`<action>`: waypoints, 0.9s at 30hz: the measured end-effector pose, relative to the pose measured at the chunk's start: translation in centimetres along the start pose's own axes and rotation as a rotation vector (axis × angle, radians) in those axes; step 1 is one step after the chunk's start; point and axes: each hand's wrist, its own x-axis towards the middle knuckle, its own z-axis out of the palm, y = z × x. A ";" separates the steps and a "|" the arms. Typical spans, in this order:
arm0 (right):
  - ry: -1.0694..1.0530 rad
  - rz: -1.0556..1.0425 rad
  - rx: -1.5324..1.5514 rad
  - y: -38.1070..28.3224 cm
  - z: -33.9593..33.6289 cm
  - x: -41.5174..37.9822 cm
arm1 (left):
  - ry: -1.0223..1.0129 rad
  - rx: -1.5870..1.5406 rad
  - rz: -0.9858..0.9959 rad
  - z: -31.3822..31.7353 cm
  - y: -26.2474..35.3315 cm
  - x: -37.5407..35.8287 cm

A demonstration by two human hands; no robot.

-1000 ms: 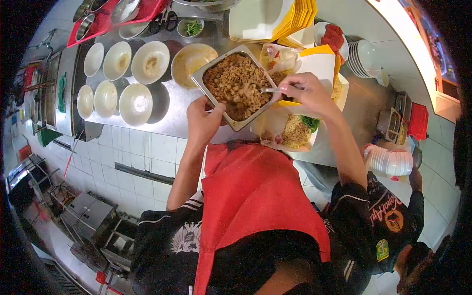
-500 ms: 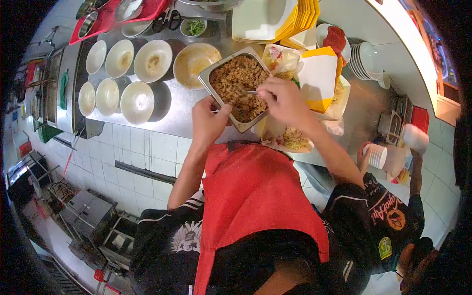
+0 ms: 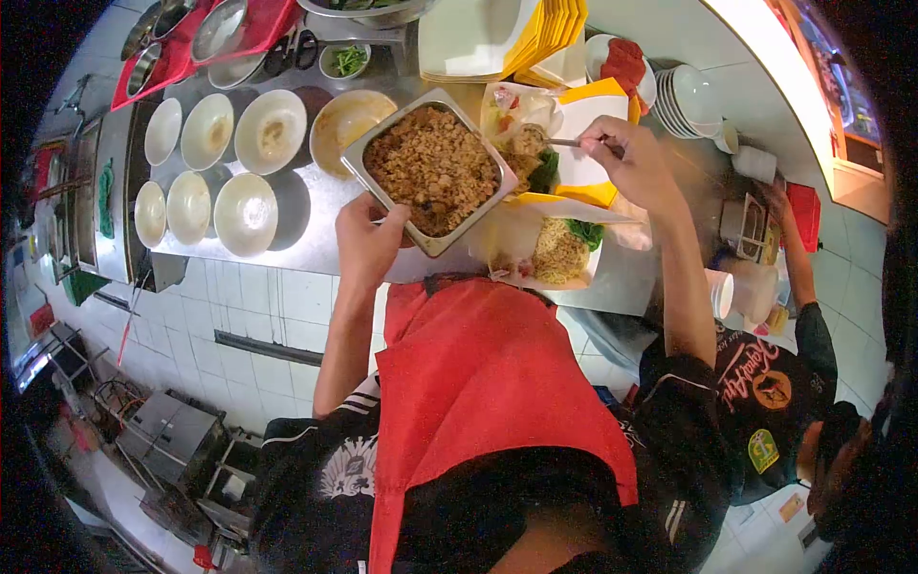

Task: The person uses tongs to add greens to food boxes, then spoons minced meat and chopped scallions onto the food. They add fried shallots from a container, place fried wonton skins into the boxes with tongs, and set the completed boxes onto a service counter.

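My left hand [image 3: 371, 239] grips the near-left rim of a square metal pan [image 3: 442, 251], thumb on the edge, and holds it tilted above the counter. Crumbly brown minced topping [image 3: 430, 167] fills the pan. A spoon [image 3: 564, 142] is in my right hand [image 3: 631, 163], fingers closed round its handle. The spoon's bowl is over the far takeout box [image 3: 585, 115], where pale minced food and green leaves [image 3: 545, 170] show. Nearer to me, a second open box holds noodles [image 3: 555, 251] with topping and greens.
Several cream bowls [image 3: 246, 214] stand in rows at the left. Stacked yellow-white boxes [image 3: 478, 38] and a small bowl of chopped greens [image 3: 346, 61] sit at the back. Stacked white bowls [image 3: 690, 100] are at the right; a co-worker's arm [image 3: 798, 249] reaches in there.
My right hand has lifted the spoon out of the pan and moved right, over the far box. The pan stays in my left hand. The co-worker's arm has shifted.
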 end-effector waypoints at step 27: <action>0.219 -0.424 -0.449 -6.3 7.0 -1.8 | 0.041 -0.014 0.037 0.9 1.9 -0.9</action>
